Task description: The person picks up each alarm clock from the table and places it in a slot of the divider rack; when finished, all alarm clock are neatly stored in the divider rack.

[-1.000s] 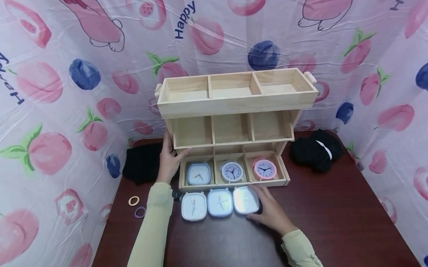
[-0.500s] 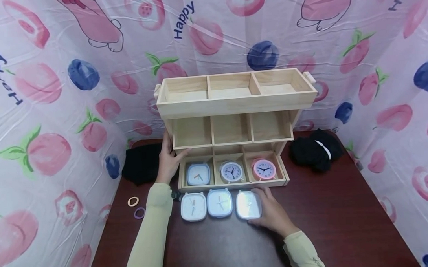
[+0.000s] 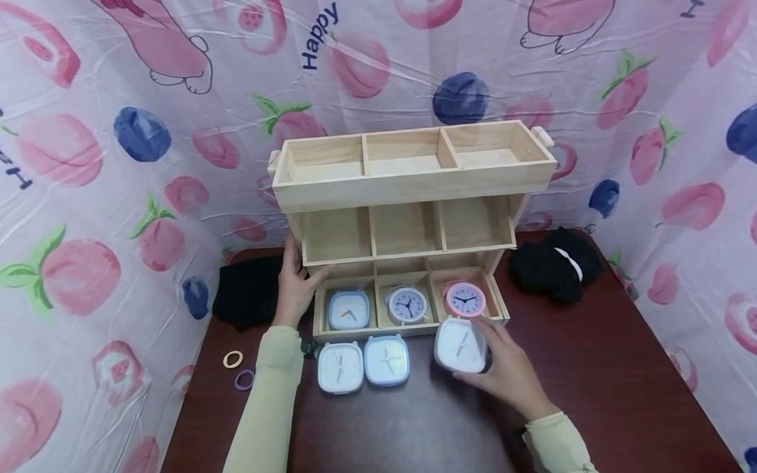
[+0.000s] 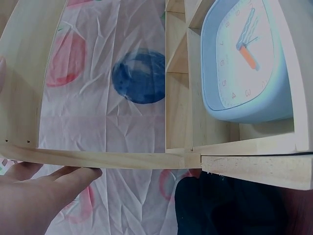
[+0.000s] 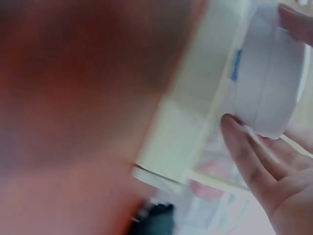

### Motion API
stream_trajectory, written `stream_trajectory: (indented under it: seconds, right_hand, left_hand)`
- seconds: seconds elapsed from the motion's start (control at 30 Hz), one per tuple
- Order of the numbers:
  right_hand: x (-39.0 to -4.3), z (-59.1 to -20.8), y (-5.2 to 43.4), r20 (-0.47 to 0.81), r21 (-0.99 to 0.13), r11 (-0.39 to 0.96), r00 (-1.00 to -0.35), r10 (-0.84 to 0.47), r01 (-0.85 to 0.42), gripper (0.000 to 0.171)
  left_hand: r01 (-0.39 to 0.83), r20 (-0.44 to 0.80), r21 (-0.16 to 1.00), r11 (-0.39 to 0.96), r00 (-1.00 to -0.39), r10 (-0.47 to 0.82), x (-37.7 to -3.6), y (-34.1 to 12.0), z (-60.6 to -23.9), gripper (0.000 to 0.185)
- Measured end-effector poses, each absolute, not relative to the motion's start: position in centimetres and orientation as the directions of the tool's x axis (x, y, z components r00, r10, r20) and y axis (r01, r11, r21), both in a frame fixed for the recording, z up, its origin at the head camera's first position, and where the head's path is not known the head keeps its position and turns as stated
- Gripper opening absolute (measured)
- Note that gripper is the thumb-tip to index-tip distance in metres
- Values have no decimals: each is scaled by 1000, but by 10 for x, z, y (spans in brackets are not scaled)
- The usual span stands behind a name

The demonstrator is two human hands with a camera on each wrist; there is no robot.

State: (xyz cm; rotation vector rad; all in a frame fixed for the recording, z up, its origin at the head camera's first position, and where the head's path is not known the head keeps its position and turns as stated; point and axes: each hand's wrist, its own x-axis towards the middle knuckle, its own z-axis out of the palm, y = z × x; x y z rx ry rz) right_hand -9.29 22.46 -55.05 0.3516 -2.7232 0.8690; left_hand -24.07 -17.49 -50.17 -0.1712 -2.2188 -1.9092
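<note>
My right hand [image 3: 511, 371] holds a white square alarm clock [image 3: 460, 345] by its right side, tilted, at the front right of a three-tier wooden box [image 3: 414, 188]. In the right wrist view, fingers [image 5: 247, 159] and thumb lie around the clock's casing [image 5: 264, 73]. My left hand [image 3: 294, 288] grips the box's left side, its thumb lying by the middle tier. The bottom tier holds a blue square clock [image 3: 348, 310], a round white-faced clock [image 3: 407, 305] and a pink round clock [image 3: 465, 300]. Before the box lie a white clock [image 3: 340, 368] and a light blue clock [image 3: 386, 360].
Black cloth [image 3: 245, 293] lies left of the box, and a black bundle with a white band [image 3: 555, 265] lies on its right. A yellow ring [image 3: 233, 359] and a purple ring [image 3: 244, 380] rest on the dark table [image 3: 615, 388]. Printed curtains surround the table.
My right hand has pulled the rightmost white clock away from the row, then raised it toward the box's front right and tilted it. My left hand stays at the box's side.
</note>
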Motion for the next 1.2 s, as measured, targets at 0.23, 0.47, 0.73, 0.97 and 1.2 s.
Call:
stream_trajectory:
  seconds: [0.23, 0.47, 0.73, 0.97, 1.2]
  right_hand:
    - [-118, -499, 232, 600, -544, 710, -799, -44, -448, 106]
    - [-159, -455, 228, 747, -542, 647, -661, 79, -536, 98]
    - [-211, -426, 224, 687, -554, 735, -713, 138, -392, 94]
    - [-239, -430, 223, 624, -563, 768, -766, 153, -305, 84]
    - [-246, -434, 219, 575, -493, 846, -805, 142, -203, 73]
  left_hand:
    - [234, 244, 960, 153, -969, -48, -241, -178, -503, 107]
    - [233, 242, 963, 137, -969, -56, -239, -179, -504, 112]
    - [237, 247, 961, 145, -967, -56, -240, -178, -507, 111]
    - [249, 260, 955, 162, -964, -52, -239, -176, -507, 109]
    - [258, 268, 953, 157, -962, -45, -241, -175, -504, 107]
